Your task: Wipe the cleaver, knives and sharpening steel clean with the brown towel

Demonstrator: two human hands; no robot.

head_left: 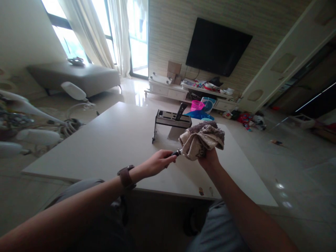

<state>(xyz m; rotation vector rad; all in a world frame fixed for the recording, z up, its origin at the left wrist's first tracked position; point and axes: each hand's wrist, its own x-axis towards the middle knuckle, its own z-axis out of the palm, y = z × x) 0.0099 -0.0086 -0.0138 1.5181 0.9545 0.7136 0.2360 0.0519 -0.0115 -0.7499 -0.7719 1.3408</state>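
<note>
My left hand (pixel 161 161) is closed round the black handle of a knife (pixel 176 153) above the white table (pixel 105 147). The knife's far end runs into a bunched brown and beige towel (pixel 201 140), which hides the blade. My right hand (pixel 210 159) grips this towel from below and behind, its fingers mostly covered by the folds. Just beyond my hands stands a grey and black knife rack (pixel 172 119) with slots in its top. Another black-handled knife (pixel 181 111) sticks up from it, leaning slightly.
Two small items, one a coloured figure (pixel 201 191), lie near the table's front edge. Behind the table are a pink basket (pixel 197 105) and a low TV cabinet (pixel 168 91). White chairs (pixel 39 137) stand to the left, and a grey bench (pixel 78 78) by the window.
</note>
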